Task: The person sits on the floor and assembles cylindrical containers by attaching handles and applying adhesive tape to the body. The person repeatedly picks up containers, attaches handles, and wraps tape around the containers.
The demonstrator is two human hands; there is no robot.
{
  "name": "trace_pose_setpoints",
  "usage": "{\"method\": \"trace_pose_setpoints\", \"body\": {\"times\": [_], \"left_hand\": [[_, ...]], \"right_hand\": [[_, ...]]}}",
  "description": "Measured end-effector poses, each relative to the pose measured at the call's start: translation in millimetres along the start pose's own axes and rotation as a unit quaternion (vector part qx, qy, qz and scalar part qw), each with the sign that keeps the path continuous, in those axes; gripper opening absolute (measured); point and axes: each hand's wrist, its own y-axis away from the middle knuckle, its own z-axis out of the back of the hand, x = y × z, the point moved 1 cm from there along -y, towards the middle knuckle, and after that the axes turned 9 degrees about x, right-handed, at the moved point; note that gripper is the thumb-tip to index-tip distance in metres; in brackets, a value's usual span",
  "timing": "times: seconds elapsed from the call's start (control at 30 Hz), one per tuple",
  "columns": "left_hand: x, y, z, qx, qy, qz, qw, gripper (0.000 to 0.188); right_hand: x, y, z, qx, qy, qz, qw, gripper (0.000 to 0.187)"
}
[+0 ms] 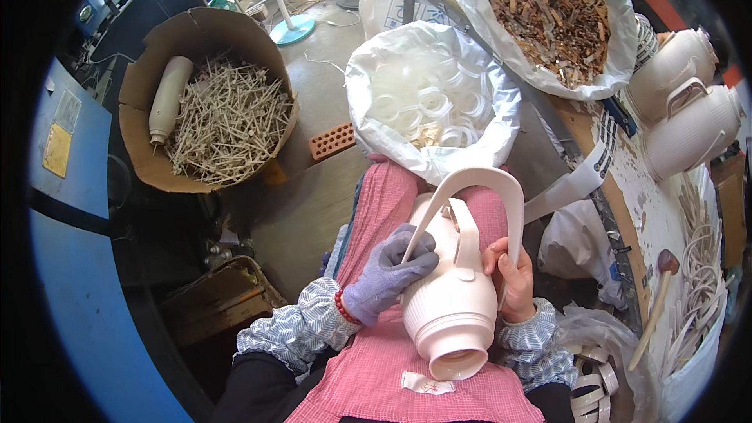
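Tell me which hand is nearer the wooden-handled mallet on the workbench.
Right. The bare right hand grips the jug's carrying handle on the side toward the mallet; the gloved left hand sits across the jug, farther away.

Pale pink ribbed plastic jug body (450, 305), lying tilted with open round end toward viewer, between left hand (385, 272) and right hand (509, 274); arched pink handle (489, 188) gripped by both.

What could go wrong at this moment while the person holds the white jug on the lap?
The white jug lies tilted on the pink apron, steadied only by the gloved left hand and bare right hand; it might roll off the lap. The curved handle is gripped at both ends, so it could perhaps spring loose or pinch the bare fingers.
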Motion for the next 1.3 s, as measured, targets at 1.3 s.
{"method": "trace_pose_setpoints", "body": {"times": [1.3], "left_hand": [[-39.1, -80.0, 42.9, 0.277, -0.27, 0.027, 0.922, 0.024]], "right_hand": [[312.8, -23.0, 271.7, -0.576, 0.557, 0.355, 0.482, 0.059]]}}
